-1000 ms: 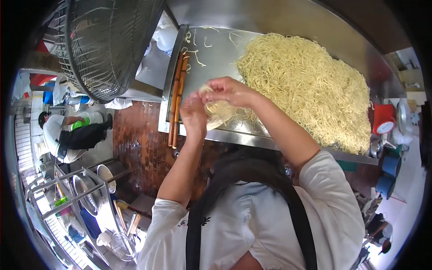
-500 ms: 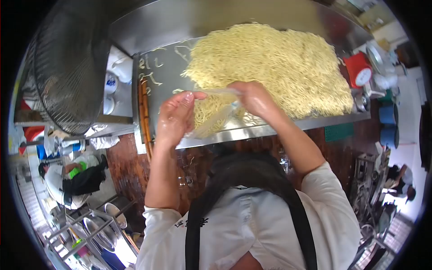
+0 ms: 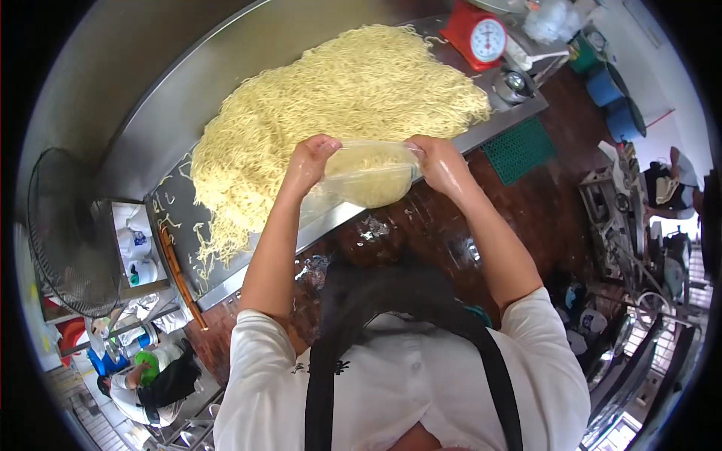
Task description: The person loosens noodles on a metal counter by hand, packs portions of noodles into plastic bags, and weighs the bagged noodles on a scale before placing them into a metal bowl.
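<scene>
Between my two hands a clear plastic bag is stretched at its top edge, with pale yellow noodles showing through it. My left hand pinches the bag's left corner, while my right hand grips the right corner. The bag hangs over the front edge of the steel worktop. Behind it spreads a wide heap of loose yellow noodles, and stray strands lie at the heap's left end.
A red dial scale and a metal pot stand at the worktop's right end. Bamboo poles lie along the left edge. A large fan is at left, a green mat on the wet floor. Other people are at both sides.
My view has turned, so the worktop slants and the scale sits higher. My hands have moved apart and slightly right, spreading the bag that was twisted between them.
</scene>
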`<state>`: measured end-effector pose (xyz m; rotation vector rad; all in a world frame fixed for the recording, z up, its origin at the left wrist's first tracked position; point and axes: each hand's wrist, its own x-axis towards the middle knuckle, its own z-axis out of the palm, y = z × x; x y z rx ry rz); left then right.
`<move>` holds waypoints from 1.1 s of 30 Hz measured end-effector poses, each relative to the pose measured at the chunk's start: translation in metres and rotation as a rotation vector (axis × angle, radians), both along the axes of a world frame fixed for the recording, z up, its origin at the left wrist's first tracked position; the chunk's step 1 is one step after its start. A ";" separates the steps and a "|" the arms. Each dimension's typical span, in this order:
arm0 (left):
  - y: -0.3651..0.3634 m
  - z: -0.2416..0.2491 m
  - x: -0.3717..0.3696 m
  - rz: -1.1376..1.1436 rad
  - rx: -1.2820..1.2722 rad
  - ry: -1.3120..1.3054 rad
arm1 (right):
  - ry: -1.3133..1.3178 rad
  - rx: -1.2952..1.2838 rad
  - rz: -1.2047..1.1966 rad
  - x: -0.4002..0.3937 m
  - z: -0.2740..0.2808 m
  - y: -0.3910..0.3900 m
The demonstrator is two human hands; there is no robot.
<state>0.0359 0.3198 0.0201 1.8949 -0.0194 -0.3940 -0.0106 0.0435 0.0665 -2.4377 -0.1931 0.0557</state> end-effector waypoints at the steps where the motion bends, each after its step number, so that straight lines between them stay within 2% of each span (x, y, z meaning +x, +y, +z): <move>1: -0.016 -0.002 0.002 -0.004 0.036 -0.072 | 0.020 0.026 -0.023 0.000 -0.002 -0.018; 2: -0.031 -0.004 0.003 -0.001 0.068 -0.147 | 0.035 0.049 -0.040 0.003 -0.005 -0.035; 3: -0.036 -0.005 -0.001 -0.102 0.285 -0.197 | 0.018 0.110 -0.053 0.003 -0.009 -0.050; 5: -0.053 -0.012 -0.014 -0.266 0.523 -0.184 | -0.041 0.233 -0.077 0.013 -0.019 -0.075; 6: -0.054 -0.041 -0.013 -0.353 0.558 -0.352 | -0.031 0.249 -0.060 0.017 -0.023 -0.084; 8: -0.065 -0.052 0.007 -0.206 0.280 -0.119 | -0.037 0.271 -0.031 0.036 -0.029 -0.100; 10: -0.091 -0.013 0.050 0.070 0.048 -0.102 | -0.073 0.238 -0.027 0.079 -0.025 -0.124; 13: -0.140 0.069 0.113 0.056 -0.107 -0.271 | -0.197 0.155 -0.110 0.148 0.030 -0.161; 15: -0.170 0.132 0.153 0.001 -0.241 -0.381 | -0.546 0.231 -0.083 0.203 0.087 -0.196; 17: -0.202 0.200 0.178 -0.097 -0.399 -0.373 | -0.453 0.261 -0.280 0.219 0.177 -0.210; 19: -0.233 0.241 0.214 -0.254 -0.418 -0.388 | -0.542 0.595 -0.148 0.230 0.219 -0.230; 21: -0.274 0.257 0.242 -0.289 -0.513 -0.370 | -1.017 0.383 -0.080 0.253 0.222 -0.261; 24: -0.342 0.255 0.283 -0.280 -0.624 -0.363 | -1.082 0.575 -0.350 0.298 0.163 -0.296; 26: -0.385 0.229 0.309 -0.232 -0.609 -0.325 | -0.655 0.994 -0.499 0.332 0.110 -0.313; 27: -0.405 0.213 0.323 -0.191 -0.565 -0.290 | -0.327 1.178 -0.452 0.337 0.098 -0.321; 30: -0.439 0.162 0.351 -0.079 -0.420 -0.194 | -0.130 1.406 -0.285 0.374 0.071 -0.357; 31: -0.447 0.152 0.361 -0.041 -0.375 -0.170 | -0.086 1.381 -0.240 0.388 0.070 -0.372; 33: -0.455 0.147 0.369 -0.025 -0.447 -0.217 | 0.005 1.340 -0.167 0.398 0.078 -0.392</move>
